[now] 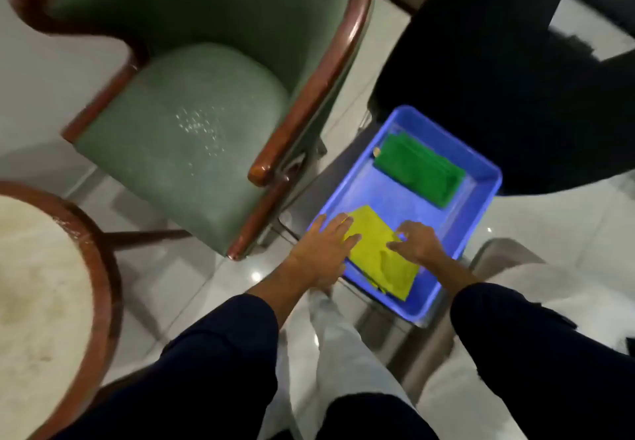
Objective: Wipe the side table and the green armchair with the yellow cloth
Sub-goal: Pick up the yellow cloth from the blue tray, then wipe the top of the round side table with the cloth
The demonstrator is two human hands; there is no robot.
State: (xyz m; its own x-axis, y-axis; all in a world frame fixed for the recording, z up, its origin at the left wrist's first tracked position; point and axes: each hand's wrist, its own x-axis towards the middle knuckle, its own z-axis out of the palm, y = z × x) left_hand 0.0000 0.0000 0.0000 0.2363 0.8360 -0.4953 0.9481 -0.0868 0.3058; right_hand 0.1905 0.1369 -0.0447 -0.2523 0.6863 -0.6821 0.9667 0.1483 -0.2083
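A folded yellow cloth (379,255) lies in the near end of a blue plastic tray (481,206) on the floor. My left hand (324,247) rests flat on the cloth's left edge with fingers spread. My right hand (417,242) touches the cloth's right edge with bent fingers; whether it pinches the cloth is unclear. The green armchair (192,137) with brown wooden arms stands at the upper left, its seat speckled with pale spots. The round side table (41,302), with a pale top and brown rim, is at the lower left.
A folded green cloth (419,168) lies in the far end of the tray. A black chair or seat (498,78) stands behind the tray at the upper right. The floor is glossy pale tile (206,285). My legs in light trousers are at the bottom.
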